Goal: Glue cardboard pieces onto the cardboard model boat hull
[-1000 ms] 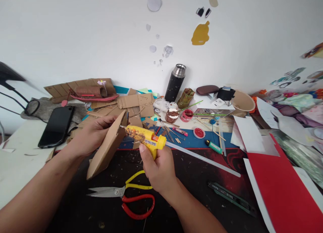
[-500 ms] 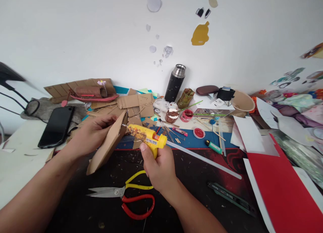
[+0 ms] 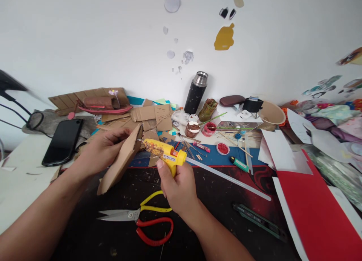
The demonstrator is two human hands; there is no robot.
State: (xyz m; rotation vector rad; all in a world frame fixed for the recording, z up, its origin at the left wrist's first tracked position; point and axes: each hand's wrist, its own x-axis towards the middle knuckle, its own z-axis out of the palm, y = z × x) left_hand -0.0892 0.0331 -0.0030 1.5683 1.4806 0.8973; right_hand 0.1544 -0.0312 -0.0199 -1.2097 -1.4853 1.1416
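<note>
My left hand [image 3: 106, 150] is closed on a piece of cardboard [image 3: 120, 165], which it holds tilted above the dark mat. Its fingertips are partly hidden behind the piece. In my right hand [image 3: 178, 187] is a yellow hot glue gun [image 3: 164, 151] with stained, browned sides. A long clear glue stick [image 3: 229, 178] sticks out of its back end. The nozzle is at the upper edge of the cardboard; whether it touches cannot be made out. Below both hands lie scissors [image 3: 135, 215] with one yellow and one red handle, blades pointing left.
A black phone [image 3: 63, 142] lies at the left, near a model boat [image 3: 106, 106]. Cardboard scraps, paint jars [image 3: 209, 129] and a black flask [image 3: 196, 93] stand along the wall. To the right are a dark green utility knife [image 3: 258, 220] and red paper [image 3: 319, 208].
Almost nothing differs. Both hands, the cardboard and the glue gun keep their places; the whole view has shifted very slightly.
</note>
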